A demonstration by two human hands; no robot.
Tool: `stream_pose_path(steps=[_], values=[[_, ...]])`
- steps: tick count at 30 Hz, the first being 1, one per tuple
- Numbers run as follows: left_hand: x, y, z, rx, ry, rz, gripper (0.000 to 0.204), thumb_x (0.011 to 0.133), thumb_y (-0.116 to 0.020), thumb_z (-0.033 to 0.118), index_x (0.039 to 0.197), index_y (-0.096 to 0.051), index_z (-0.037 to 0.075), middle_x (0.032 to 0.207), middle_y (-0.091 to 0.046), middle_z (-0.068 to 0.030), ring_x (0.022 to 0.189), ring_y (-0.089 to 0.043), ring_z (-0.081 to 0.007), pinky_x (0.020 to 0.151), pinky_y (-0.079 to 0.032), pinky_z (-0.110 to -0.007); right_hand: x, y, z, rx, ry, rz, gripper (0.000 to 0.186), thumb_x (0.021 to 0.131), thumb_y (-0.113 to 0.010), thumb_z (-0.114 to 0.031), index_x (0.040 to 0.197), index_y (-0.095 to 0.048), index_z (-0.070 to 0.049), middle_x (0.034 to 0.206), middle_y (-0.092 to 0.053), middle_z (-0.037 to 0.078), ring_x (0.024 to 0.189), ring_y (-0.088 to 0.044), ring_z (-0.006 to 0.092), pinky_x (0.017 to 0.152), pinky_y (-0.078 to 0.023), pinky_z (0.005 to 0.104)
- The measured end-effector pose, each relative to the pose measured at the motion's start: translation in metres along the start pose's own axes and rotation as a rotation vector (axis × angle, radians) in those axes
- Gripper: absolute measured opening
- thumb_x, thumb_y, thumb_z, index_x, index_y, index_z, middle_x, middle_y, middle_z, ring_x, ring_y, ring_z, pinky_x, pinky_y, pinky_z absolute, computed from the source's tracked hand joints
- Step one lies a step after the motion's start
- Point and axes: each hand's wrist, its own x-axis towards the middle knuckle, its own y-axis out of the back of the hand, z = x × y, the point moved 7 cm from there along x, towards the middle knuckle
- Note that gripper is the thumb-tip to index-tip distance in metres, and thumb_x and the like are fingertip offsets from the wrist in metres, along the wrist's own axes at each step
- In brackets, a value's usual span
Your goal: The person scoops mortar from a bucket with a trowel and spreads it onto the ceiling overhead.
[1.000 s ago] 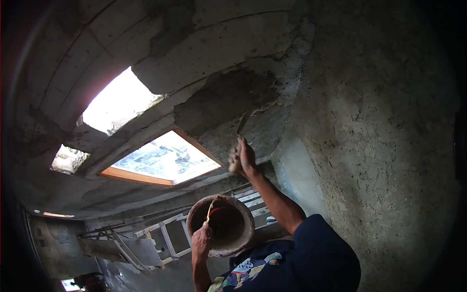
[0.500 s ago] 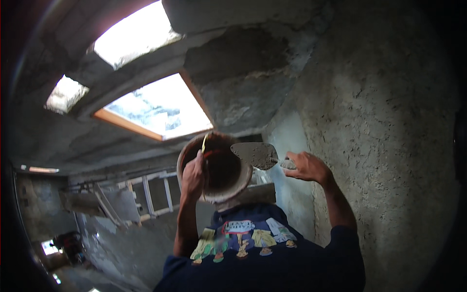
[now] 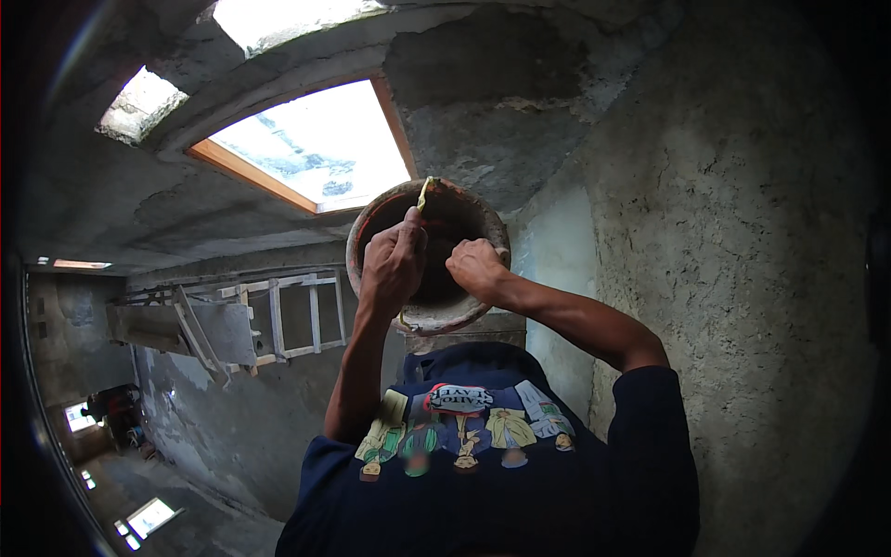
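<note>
A mortar-crusted round bucket (image 3: 449,321) hangs in front of my chest, its dark inside partly in view. My left hand (image 3: 393,262) is closed around the bucket's handle, where a yellow strip (image 3: 424,195) sticks up beyond my thumb toward the far rim. My right hand (image 3: 477,267) forms a fist at the bucket's right side, reaching over the rim. It grips the trowel, whose blade is out of sight down in the bucket. How much mortar lies inside is too dark to tell.
A rough plastered wall (image 3: 733,278) rises close on my right. Ahead is a wall with a wood-framed window opening (image 3: 311,144). Wooden scaffolding or a ladder-like frame (image 3: 297,316) stands to the left. Farther left, a dark shape (image 3: 116,408) sits near a bright opening.
My right hand has moved left and brought the mortar-smeared trowel from beside the bucket down into it. The bucket and my left hand now appear higher in the view.
</note>
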Motion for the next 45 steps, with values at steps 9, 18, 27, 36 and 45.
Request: stream_pose_path(steps=[9,18,27,36,45], values=[[-0.005,0.003,-0.004,0.065,0.016,0.086,0.056,0.103,-0.047,0.042,0.060,-0.047,0.007,0.052,-0.040,0.0039,0.048,-0.036,-0.0052,0.044,-0.027,-0.027,-0.021,0.000,-0.032,0.156,0.169,-0.096,0.020,0.085,-0.058,-0.013,0.084,-0.077,-0.010,0.084,-0.074,0.009,0.082,-0.073,0.0252,0.068,-0.057,0.0366],[-0.020,-0.021,-0.004,-0.129,0.129,-0.045,0.051,0.104,-0.048,0.041,0.063,-0.047,0.010,0.055,-0.038,0.0067,0.044,-0.034,-0.0021,0.040,-0.022,-0.022,-0.026,-0.021,-0.014,0.636,0.144,-0.010,0.021,0.071,-0.073,-0.018,0.088,-0.073,-0.004,0.090,-0.071,0.022,0.090,-0.069,0.0378,0.077,-0.055,0.0451],[-0.023,-0.007,0.018,-0.244,0.087,-0.005,0.046,0.104,-0.046,0.042,0.066,-0.044,0.016,0.051,-0.031,0.0085,0.038,-0.026,-0.0019,0.034,-0.018,-0.023,-0.010,-0.004,-0.013,0.791,0.009,0.004,0.022,0.079,-0.073,-0.021,0.086,-0.072,0.000,0.089,-0.069,0.025,0.091,-0.068,0.0423,0.079,-0.055,0.0486],[-0.013,0.046,0.024,-0.289,0.059,0.120,0.044,0.104,-0.043,0.040,0.071,-0.048,0.012,0.050,-0.031,0.0088,0.036,-0.023,-0.0022,0.032,-0.015,-0.022,-0.043,0.029,0.036,0.843,0.087,0.072,0.052,0.070,-0.081,-0.043,0.098,-0.070,0.000,0.087,-0.069,0.022,0.084,-0.069,0.0374,0.077,-0.055,0.0446],[-0.010,0.037,0.006,-0.326,0.115,0.134,0.040,0.104,-0.041,0.038,0.073,-0.049,0.013,0.050,-0.030,0.0093,0.035,-0.023,-0.0026,0.032,-0.016,-0.022,-0.095,-0.019,0.072,1.106,-0.070,0.201,0.041,0.074,-0.074,-0.030,0.101,-0.065,0.000,0.092,-0.068,0.021,0.088,-0.068,0.0363,0.076,-0.052,0.0421]])
